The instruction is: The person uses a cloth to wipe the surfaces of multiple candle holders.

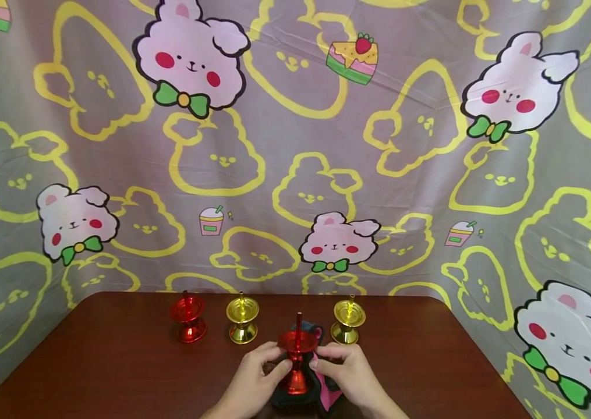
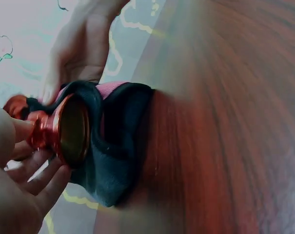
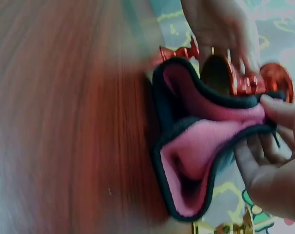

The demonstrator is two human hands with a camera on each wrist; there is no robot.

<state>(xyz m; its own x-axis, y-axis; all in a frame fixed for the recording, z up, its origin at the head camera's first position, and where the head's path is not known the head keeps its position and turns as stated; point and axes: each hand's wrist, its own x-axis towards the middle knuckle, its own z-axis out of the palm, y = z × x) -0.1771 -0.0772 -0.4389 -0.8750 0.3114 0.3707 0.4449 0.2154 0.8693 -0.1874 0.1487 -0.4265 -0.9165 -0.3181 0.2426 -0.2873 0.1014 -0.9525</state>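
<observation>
A shiny red candle holder [image 1: 297, 358] stands upright in the air between both hands near the table's front. My left hand [image 1: 255, 372] grips it around the narrow stem; its hollow base [image 2: 75, 130] shows in the left wrist view. With thumb and fingers, my right hand [image 1: 355, 372] pinches a black cloth with pink lining [image 3: 201, 141], beside the holder. In the right wrist view the cloth hangs in folds, its edge pressed close to the red holder. Part of the cloth is hidden behind the holder in the head view.
Along the table's back stand another red candle holder [image 1: 188, 320] and a gold one [image 1: 243, 320] on the left, with a second gold one [image 1: 348, 320] on the right. Behind the brown table [image 1: 117, 372] hangs a patterned curtain [image 1: 274, 145].
</observation>
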